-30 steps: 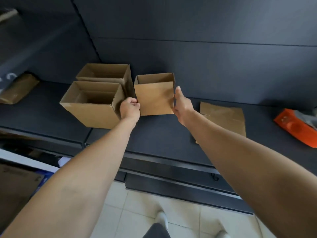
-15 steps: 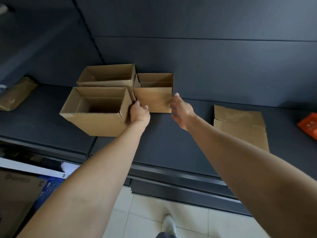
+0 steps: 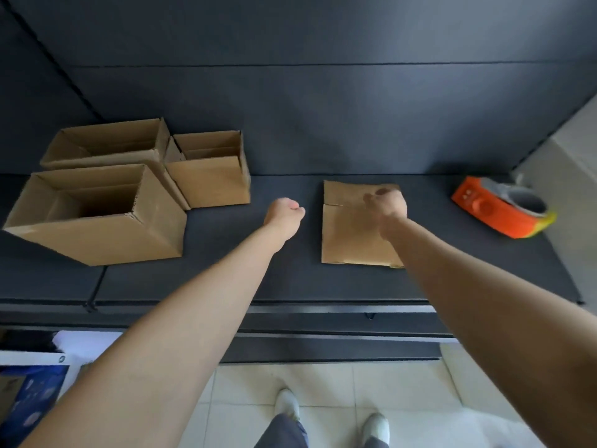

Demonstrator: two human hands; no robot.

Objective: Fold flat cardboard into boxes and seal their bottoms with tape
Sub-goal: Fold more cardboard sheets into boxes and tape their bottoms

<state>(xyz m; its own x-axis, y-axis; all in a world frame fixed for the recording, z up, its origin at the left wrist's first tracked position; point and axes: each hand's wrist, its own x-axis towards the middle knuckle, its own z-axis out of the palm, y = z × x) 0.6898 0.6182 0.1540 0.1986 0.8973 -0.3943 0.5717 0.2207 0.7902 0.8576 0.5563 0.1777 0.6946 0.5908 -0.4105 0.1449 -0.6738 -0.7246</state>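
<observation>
Three folded cardboard boxes stand open-topped on the dark shelf [image 3: 290, 276] at the left: a large one [image 3: 97, 234] in front, another [image 3: 106, 147] behind it, and a smaller box [image 3: 210, 179] to their right. A flat cardboard sheet [image 3: 349, 234] lies on the shelf right of centre. My left hand [image 3: 284, 215] hovers with curled fingers between the small box and the sheet, holding nothing. My right hand [image 3: 386, 208] is above the flat sheet's upper part, fingers curled; whether it touches the cardboard is unclear.
An orange tape dispenser [image 3: 497, 208] rests at the shelf's right end. The dark back wall rises behind the boxes. White floor tiles and my shoes show below the shelf's front edge; a blue package [image 3: 29, 392] sits at the lower left.
Both hands have let go of the small box, which now stands next to the other boxes. My hands moved right, the right one over the flat cardboard.
</observation>
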